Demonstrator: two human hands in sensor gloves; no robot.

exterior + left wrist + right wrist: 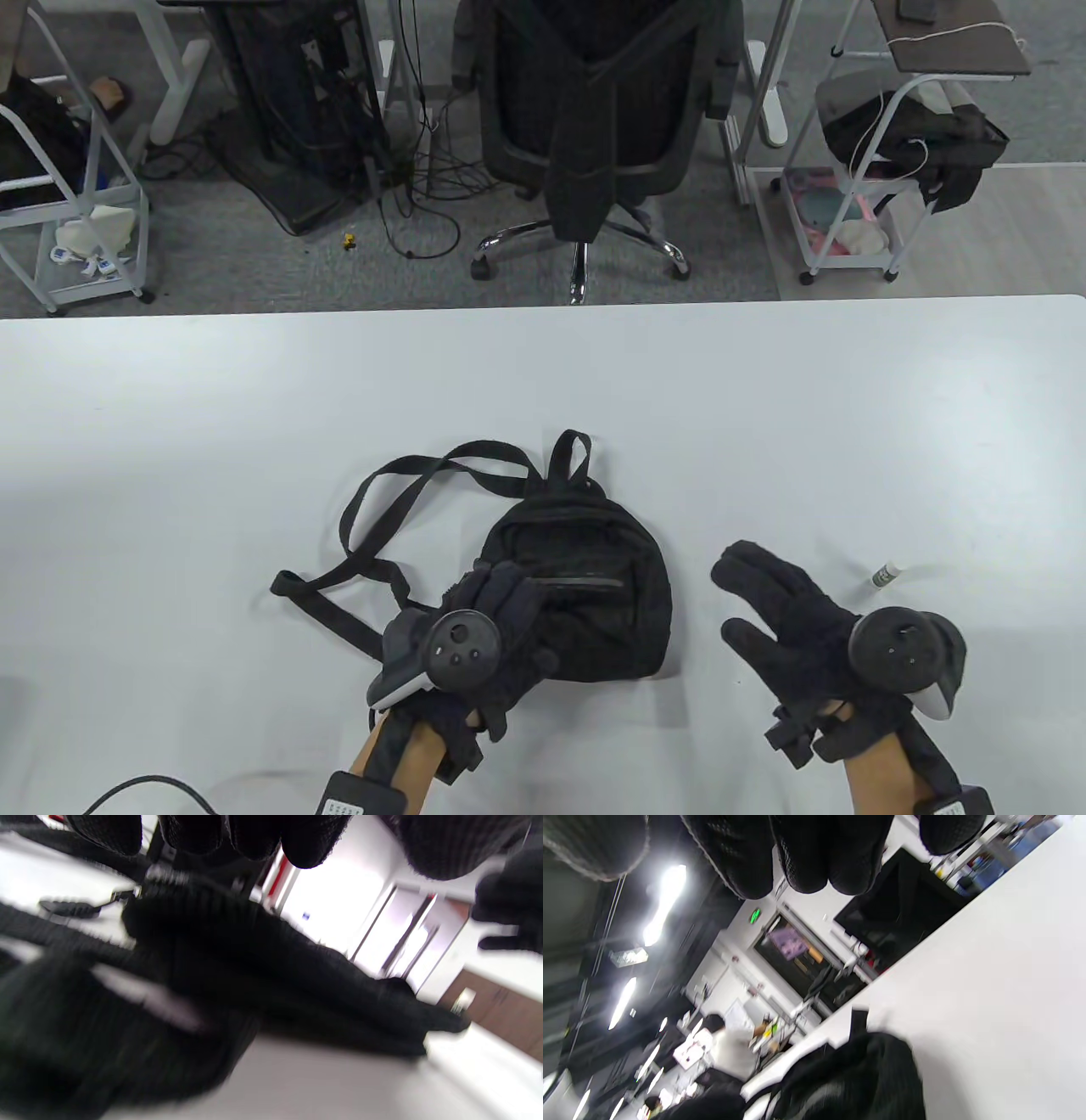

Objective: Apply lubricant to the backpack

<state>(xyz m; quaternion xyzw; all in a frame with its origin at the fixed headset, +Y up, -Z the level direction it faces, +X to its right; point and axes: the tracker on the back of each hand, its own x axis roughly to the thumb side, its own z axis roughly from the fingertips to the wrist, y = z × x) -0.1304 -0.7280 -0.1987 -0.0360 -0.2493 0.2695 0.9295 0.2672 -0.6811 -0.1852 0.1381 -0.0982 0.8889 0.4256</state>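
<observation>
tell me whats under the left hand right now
The left hand rests on the lower-left part of the black backpack, which lies flat on the white table. The fabric beneath the glove is covered, so any zipper there cannot be seen.

White table (254, 407); black office chair (594, 110) behind it, wire carts (857, 170) either side, cables (424, 170) on grey floor
</observation>
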